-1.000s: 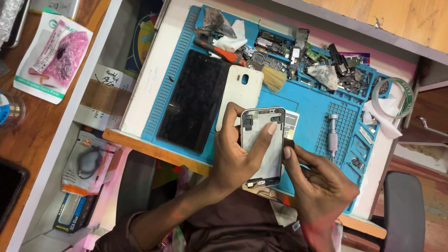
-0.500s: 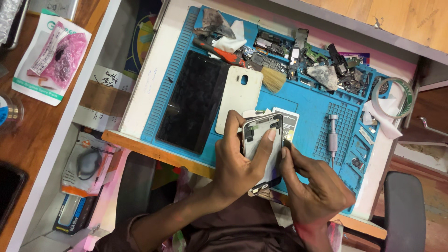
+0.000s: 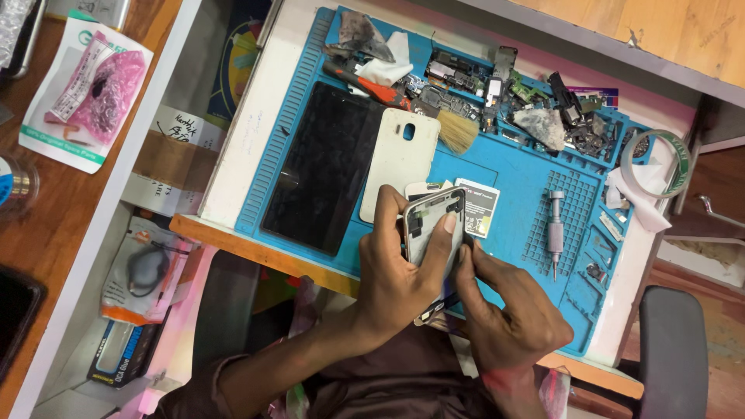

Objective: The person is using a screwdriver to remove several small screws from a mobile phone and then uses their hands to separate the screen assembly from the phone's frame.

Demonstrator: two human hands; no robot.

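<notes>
Left hand (image 3: 392, 283) wraps the phone frame (image 3: 434, 229) from the left, thumb across its bare grey back, fingers curled round the far edge; the grip is closed firmly on it. Right hand (image 3: 508, 314) comes in from the right, fingertips pinched against the frame's lower right edge, closed there; whether it holds a tool I cannot tell. The frame is tilted up off the mat (image 3: 512, 194), held over the mat's near edge, above the person's lap.

Frame: thin metal rim, rounded corners, matt inner plate with small cut-outs near the top.

Mat: blue rubbery sheet, ribbed along the left side, moulded trays along the far and right sides. It covers most of the white bench (image 3: 256, 116).

On the mat, left: a black glass panel (image 3: 322, 167), glossy, lying flat. Beside it, touching, a white plastic back cover (image 3: 400, 159) with a camera hole. A pale battery (image 3: 477, 206) lies flat just behind the frame.

Far side: brush (image 3: 458, 132) with blond bristles, red-handled tool (image 3: 372, 85), a crowded heap of dark parts (image 3: 535, 97).

Right: short steel screwdriver (image 3: 555, 229) on the gridded patch, tape roll (image 3: 660, 159) at the bench edge.

Open room: bare blue between battery and screwdriver; little space at the near edge.
</notes>
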